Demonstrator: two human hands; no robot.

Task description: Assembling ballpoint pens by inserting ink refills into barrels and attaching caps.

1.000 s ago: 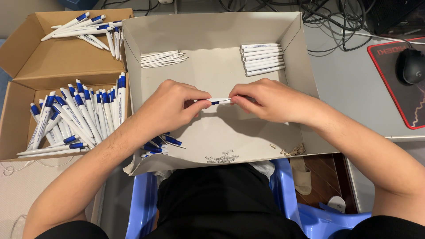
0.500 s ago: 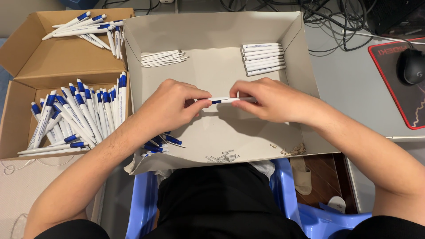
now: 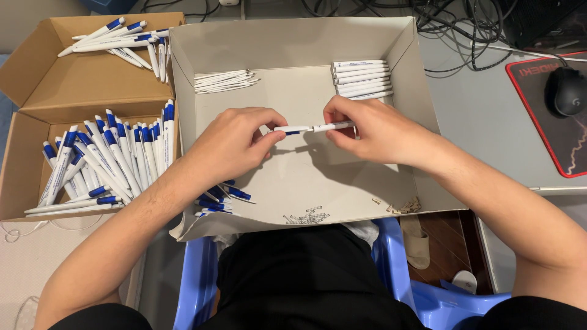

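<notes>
Black mouse (image 3: 567, 90) on red-edged pad (image 3: 544, 131); cables (image 3: 465, 24); slipper (image 3: 418, 243).

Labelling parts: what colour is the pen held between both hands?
White pen with a blue section, head view.

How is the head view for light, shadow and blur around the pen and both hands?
Head view: even overhead light, no glare on the white tray; soft shadows fall just under the left hand and right hand; the pen between them is sharp, no motion blur; the pens in the cardboard box are crisp too; slight wide-angle bend at the edges.
</notes>
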